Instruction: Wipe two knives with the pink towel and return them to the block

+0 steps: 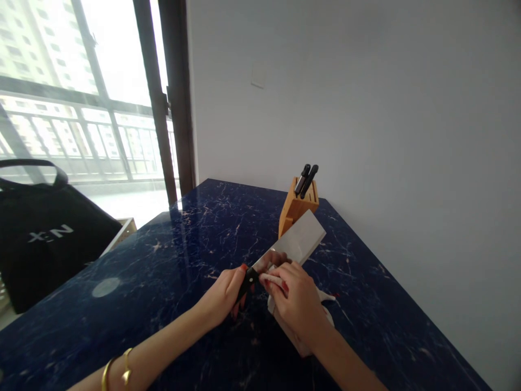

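Note:
My left hand (222,296) grips the black handle (246,281) of a wide steel cleaver (297,239), whose blade points away from me and is tilted up off the counter. My right hand (295,304) is shut on a white cloth (328,317), pressing a fold of it against the blade near the handle. The rest of the cloth hangs below my hand onto the counter. Part of the blade is hidden behind my fingers. A bamboo knife block (297,206) holding black-handled knives (306,180) stands just beyond the blade's tip.
The dark blue marble countertop (163,282) runs along a white wall (407,119) on the right. A black bag (49,244) with white lettering sits beyond the counter's left edge. A glass balcony door (101,125) stands at the far left.

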Demonstrator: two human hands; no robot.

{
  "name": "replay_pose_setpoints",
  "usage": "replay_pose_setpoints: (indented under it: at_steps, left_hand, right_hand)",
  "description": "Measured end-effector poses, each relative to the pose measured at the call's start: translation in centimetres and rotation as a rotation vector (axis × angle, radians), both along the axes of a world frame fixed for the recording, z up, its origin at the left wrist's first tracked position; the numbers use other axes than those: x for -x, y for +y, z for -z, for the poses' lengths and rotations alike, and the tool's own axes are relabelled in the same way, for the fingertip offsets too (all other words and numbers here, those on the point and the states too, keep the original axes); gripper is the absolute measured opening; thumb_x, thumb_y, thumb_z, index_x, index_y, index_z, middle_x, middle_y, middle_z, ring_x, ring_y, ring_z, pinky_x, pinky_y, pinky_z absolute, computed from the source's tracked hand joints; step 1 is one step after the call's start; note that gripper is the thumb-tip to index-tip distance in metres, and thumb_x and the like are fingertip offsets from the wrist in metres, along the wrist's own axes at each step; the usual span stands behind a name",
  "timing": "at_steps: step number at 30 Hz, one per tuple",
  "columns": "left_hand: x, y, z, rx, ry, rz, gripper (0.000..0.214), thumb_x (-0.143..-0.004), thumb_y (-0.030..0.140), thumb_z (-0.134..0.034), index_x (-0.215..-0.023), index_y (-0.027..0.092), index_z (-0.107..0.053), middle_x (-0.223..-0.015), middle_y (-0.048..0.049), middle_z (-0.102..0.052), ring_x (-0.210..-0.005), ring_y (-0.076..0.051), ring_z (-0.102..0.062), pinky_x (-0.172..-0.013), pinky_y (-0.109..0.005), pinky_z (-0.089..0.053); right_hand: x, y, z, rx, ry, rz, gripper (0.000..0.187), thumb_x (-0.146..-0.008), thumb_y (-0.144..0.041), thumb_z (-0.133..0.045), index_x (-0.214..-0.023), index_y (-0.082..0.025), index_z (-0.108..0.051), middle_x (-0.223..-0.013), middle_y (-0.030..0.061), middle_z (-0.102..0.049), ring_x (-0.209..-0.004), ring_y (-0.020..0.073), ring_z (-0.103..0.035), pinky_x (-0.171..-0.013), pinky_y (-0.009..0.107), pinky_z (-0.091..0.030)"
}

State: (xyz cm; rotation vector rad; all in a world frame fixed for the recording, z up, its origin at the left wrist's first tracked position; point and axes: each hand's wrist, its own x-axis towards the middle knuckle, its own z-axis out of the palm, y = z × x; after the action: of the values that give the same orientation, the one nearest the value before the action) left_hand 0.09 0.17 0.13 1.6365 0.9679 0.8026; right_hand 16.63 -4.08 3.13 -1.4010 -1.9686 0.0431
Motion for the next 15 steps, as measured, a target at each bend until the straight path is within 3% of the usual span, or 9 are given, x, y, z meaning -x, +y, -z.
replay_pose_setpoints:
  at_steps: [6,15]
  left_hand:
    - [-0.1,-0.7,-1.4,-0.079,0.116,0.029,0.054,-0.087,0.050,-0.020,-0.060,0.017,-0.053,-0.042,0.0021,-0.049,-0.039,-0.013,-0.049,-0.044,-0.022,-0.040]
    - [0.0,-0.7,-1.6,-0.074,0.135,0.036,0.051,-0.088,0.047,-0.019,-0.071,0.017,-0.056,-0.047,0.0023,-0.052,-0.040,-0.014,-0.049,-0.047,-0.024,-0.041]
  right_hand:
    - [1.0,-0.2,0.1,-0.049,0.096,-0.015,0.017,-0.086,-0.025,-0.046,-0.092,-0.023,-0.062,-0.085,0.0040,-0.061,-0.084,0.0183,-0.051,-0.076,0.033,-0.040]
    - [0.7,-0.3,0.2,-0.020,0.100,-0.024,0.014,-0.085,-0.021,-0.047,-0.088,-0.022,-0.060,-0.084,0.0041,-0.059,-0.084,0.0189,-0.051,-0.076,0.033,-0.040]
